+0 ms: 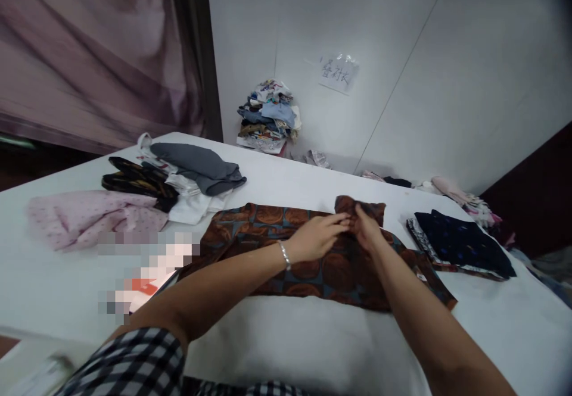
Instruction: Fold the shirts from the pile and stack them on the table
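A brown shirt (286, 283) with a blue-grey pattern of large round shapes lies spread sideways on the white table in front of me. Near its far edge, a bunched part of the cloth stands up between my hands. My left hand (315, 238), with a silver bracelet at the wrist, reaches in from the left and has its fingertips closed on this cloth. From the other side my right hand (367, 229) grips the same bunch, thumb on top. Some of the right fingers are hidden behind the fabric.
Loose clothes lie at left: a pink dotted garment (98, 214), a black one (138, 178) and a grey one (196, 161). Folded dark navy clothing (462, 244) is stacked at right. A tall clothes pile (270, 116) stands by the wall. A blurred-out object (152, 277) lies left of the shirt.
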`<action>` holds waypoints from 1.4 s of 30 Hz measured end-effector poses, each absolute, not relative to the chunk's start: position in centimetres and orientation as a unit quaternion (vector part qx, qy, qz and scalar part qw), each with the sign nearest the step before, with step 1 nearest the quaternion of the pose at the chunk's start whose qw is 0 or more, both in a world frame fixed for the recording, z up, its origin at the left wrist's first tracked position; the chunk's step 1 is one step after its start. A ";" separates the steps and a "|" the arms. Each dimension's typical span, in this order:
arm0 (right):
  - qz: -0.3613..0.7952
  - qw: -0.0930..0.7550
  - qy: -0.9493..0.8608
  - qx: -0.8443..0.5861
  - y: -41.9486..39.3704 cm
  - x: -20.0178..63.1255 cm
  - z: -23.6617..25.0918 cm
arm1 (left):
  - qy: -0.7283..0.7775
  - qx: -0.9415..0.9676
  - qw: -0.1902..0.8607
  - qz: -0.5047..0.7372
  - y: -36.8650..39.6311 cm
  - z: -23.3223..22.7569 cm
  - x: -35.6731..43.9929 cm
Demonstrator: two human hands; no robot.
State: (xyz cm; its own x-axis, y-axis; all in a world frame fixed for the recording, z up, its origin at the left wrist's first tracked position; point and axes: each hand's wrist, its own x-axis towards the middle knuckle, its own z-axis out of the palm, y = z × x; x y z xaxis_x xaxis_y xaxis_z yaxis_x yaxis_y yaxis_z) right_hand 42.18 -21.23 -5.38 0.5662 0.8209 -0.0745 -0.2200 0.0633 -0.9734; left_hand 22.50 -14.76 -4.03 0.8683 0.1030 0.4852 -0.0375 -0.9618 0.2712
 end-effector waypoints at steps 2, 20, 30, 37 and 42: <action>0.393 0.678 -0.252 -0.568 -20.4 43.6 -3.7 | 0.120 0.953 0.162 0.226 -11.9 -4.8 20.0; 0.255 0.722 -0.227 -0.602 -16.3 52.7 5.6 | 0.352 0.932 0.051 0.076 -4.6 -8.5 15.2; 0.194 0.749 -0.149 -0.616 -16.5 55.2 3.9 | 0.473 0.869 0.108 0.099 3.4 -4.7 16.7; 0.216 0.744 -0.122 -0.621 -17.6 55.3 1.6 | 0.513 0.841 0.168 0.027 7.1 -5.7 15.5; 0.240 0.773 -0.110 -0.576 -19.5 55.3 0.6 | 0.528 0.833 0.166 -0.020 7.8 -6.8 12.7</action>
State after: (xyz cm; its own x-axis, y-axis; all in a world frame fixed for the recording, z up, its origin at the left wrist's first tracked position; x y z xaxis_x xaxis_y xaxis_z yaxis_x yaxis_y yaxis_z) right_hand 55.33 -19.45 0.63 0.8604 0.4983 -0.1070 -0.2449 0.2200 -0.9443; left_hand 12.69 7.75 -6.77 0.4425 0.8721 -0.2089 0.8856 -0.3883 0.2547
